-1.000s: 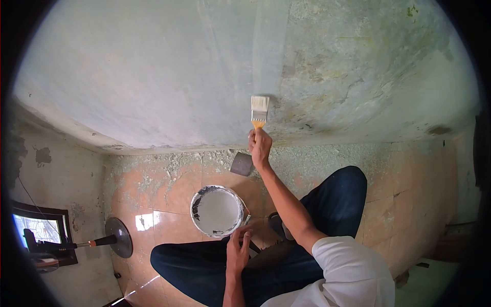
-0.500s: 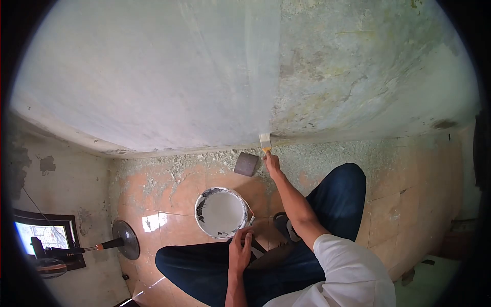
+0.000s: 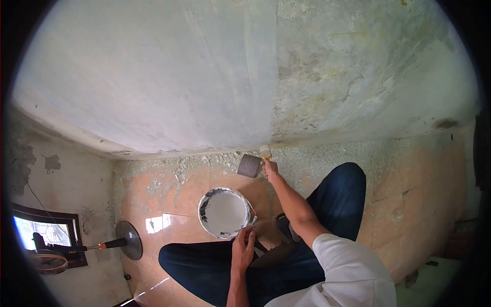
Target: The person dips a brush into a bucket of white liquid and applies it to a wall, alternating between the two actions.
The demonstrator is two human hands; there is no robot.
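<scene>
Fingers of right hand (image 3: 271, 169) grip paintbrush (image 3: 265, 150); left hand (image 3: 243, 249) lies slack on thigh (image 3: 204, 263).

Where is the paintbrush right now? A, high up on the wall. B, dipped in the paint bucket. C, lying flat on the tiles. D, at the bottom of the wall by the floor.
D: the right hand holds the paintbrush against the foot of the wall, apart from the paint bucket.

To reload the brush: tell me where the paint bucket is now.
Head view, just left of centre: the paint bucket stands on the tiled floor, right above the left hand and below the brush.
</scene>
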